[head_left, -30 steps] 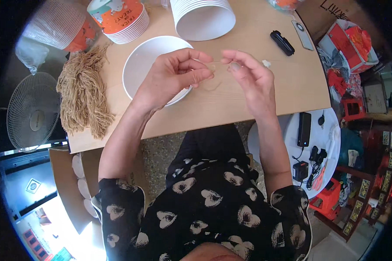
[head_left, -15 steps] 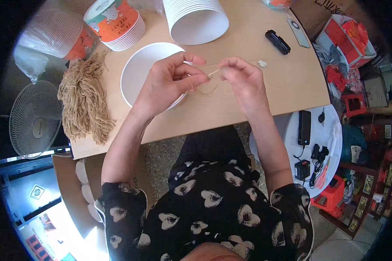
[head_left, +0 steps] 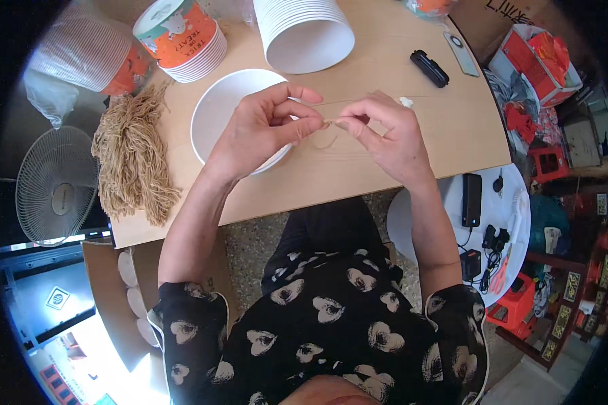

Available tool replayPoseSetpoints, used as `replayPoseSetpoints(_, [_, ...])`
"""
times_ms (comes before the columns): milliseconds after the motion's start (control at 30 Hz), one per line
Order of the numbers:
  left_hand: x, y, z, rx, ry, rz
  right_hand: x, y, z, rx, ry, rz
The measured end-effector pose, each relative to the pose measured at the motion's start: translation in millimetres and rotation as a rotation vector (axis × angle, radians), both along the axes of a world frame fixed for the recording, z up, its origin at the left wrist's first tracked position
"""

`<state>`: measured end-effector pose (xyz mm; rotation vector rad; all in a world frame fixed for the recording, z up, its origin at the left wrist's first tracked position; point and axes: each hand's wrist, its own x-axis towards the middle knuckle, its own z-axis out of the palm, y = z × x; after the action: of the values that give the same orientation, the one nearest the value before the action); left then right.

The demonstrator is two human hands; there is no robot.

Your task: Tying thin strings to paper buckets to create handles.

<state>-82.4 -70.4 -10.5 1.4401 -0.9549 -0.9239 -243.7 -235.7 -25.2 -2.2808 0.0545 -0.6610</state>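
Observation:
Both hands meet above the table, each pinching a thin tan string (head_left: 327,144). My left hand (head_left: 258,128) has thumb and forefinger together on it, with the other fingers loosely curled. Close beside those fingertips, my right hand (head_left: 393,138) grips the string between thumb and forefinger. A loose end curves below the pinch. Behind my left hand lies a white paper tub (head_left: 208,118), its opening upward and partly hidden by the hand. A thick bundle of similar tan strings (head_left: 136,162) lies at the table's left edge.
Nested white tubs (head_left: 307,40) lie on their side at the back. Orange printed tubs (head_left: 190,44) are stacked at the back left. A black clip-like object (head_left: 429,68) and a pale flat device (head_left: 461,54) lie at right. A fan (head_left: 57,189) stands left; a white round stool (head_left: 513,229) holds chargers.
My right hand has turned and moved slightly right and down, its thumb and forefinger now pinching close to the left fingertips. My left hand has stayed almost still.

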Motion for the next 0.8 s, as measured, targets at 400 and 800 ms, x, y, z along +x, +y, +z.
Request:
replayPoseSetpoints(400, [3.9,-2.4,0.5,0.038,0.117,-0.046,2.3,12.9,-16.8,0.660,0.039,0.051])
replayPoseSetpoints(800, [11.4,-2.4,2.4,0.099,0.157,-0.214,2.7,15.7,-7.8,0.715,-0.079,-0.048])
